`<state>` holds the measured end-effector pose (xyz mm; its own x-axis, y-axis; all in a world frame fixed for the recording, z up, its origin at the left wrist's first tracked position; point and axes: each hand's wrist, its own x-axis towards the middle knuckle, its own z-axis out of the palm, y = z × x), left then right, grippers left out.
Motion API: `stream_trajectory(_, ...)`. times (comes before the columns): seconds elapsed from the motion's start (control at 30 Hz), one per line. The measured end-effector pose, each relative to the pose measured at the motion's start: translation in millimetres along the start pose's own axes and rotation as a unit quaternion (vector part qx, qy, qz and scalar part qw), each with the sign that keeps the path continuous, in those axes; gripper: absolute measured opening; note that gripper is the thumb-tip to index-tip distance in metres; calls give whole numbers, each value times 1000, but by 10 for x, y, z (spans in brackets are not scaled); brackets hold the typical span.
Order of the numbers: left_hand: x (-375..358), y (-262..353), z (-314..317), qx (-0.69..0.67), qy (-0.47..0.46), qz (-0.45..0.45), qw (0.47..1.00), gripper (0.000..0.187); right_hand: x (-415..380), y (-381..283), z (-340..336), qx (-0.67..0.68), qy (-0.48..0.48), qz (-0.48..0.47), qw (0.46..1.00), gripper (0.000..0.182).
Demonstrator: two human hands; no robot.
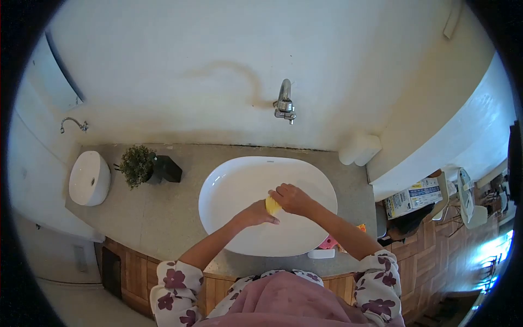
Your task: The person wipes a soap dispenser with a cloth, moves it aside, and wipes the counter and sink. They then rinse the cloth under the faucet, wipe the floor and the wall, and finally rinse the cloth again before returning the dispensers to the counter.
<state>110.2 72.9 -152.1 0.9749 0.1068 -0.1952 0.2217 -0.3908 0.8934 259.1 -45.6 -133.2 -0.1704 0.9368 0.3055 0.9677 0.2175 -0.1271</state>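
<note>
Over the white oval basin (229, 188), my two hands meet around a small yellow sponge (272, 205); only part of it shows between them, so whether it is a sponge or a folded cloth is hard to make out. My left hand (257, 213) holds its left side, thumb toward me. From the right and slightly above, my right hand (291, 198) closes on its upper end with bent fingers. The wall tap (285, 103) is beyond the basin, with no water visible.
Right of the basin's near rim lie a white bottle-like item (321, 254) and a pink item (328, 242), partly behind my right forearm. White containers (359, 150) stand at the back right. Leftward are a potted plant (137, 165), a dark pot (168, 169) and a smaller basin (90, 179).
</note>
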Motion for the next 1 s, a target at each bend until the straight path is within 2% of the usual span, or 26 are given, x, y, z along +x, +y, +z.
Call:
stream_trajectory(0.03, 3, 35, -15, -1, 2, -1, 1000, 47, 4, -21, 76, 14, 8, 29, 999, 23)
stream_trajectory(0.07, 29, 74, -27, 79, 20, -54, 995, 48, -8, -29, 137, 15, 6, 27, 1000, 23)
stream_trajectory(0.13, 74, 149, -63, 237, 53, -158, 957, 51, 4, -71, 203, 109, -65, 133, 983, 24)
stream_trajectory(0.17, 93, 130, -75, 235, 53, -159, 957, 51, 14, -87, 237, 109, -66, 133, 983, 24)
stream_trajectory(0.23, 132, 56, -109, 323, 36, -98, 941, 46, 32, -93, 309, 199, -91, 249, 944, 25)
stream_trajectory(0.27, 144, 15, -121, 322, 36, -99, 941, 46, 24, -99, 341, 200, -92, 249, 943, 25)
stream_trajectory(0.33, 169, -55, -137, 343, 46, -3, 938, 41, -6, -126, 384, 225, -66, 281, 931, 33)
stream_trajectory(0.37, 191, -88, -142, 342, 45, -2, 939, 41, -16, -141, 409, 225, -67, 282, 930, 33)
stream_trajectory(0.43, 227, -152, -146, 379, 47, 48, 923, 42, -27, -198, 471, 251, -70, 375, 890, 34)
stream_trajectory(0.47, 254, -211, -152, 378, 46, 48, 923, 42, -43, -228, 501, 250, -71, 375, 890, 34)
stream_trajectory(0.53, 287, -309, -166, 381, 58, 138, 912, 45, -77, -294, 571, 259, -12, 390, 884, 33)
stream_trajectory(0.57, 307, -354, -168, 380, 57, 137, 913, 45, -84, -315, 606, 260, -14, 391, 883, 33)
stream_trajectory(0.63, 333, -357, -200, 377, 82, 199, 901, 47, -40, -388, 566, 374, 27, 454, 808, 28)
stream_trajectory(0.67, 343, -356, -212, 376, 81, 199, 901, 47, -20, -403, 535, 374, 26, 455, 808, 28)
stream_trajectory(0.73, 353, -368, -236, 355, 83, 187, 912, 46, 61, -445, 425, 465, 14, 500, 730, 24)
stream_trajectory(0.77, 370, -414, -235, 355, 82, 187, 912, 46, 68, -453, 451, 466, 14, 500, 730, 24)
stream_trajectory(0.83, 395, -502, -234, 349, 109, 235, 901, 46, 57, -521, 518, 599, 63, 533, 594, 21)
stream_trajectory(0.87, 396, -548, -226, 348, 108, 235, 901, 46, 51, -550, 546, 599, 63, 534, 593, 21)
stream_trajectory(0.93, 369, -546, -226, 335, 103, 262, 899, 47, 47, -618, 566, 721, 108, 510, 457, 20)
stream_trajectory(0.97, 362, -559, -218, 334, 101, 260, 900, 47, 46, -645, 591, 721, 107, 512, 454, 20)
stream_trajectory(1.0, 362, -578, -206, 336, 106, 258, 900, 49, 48, -665, 615, 742, 122, 514, 414, 22)
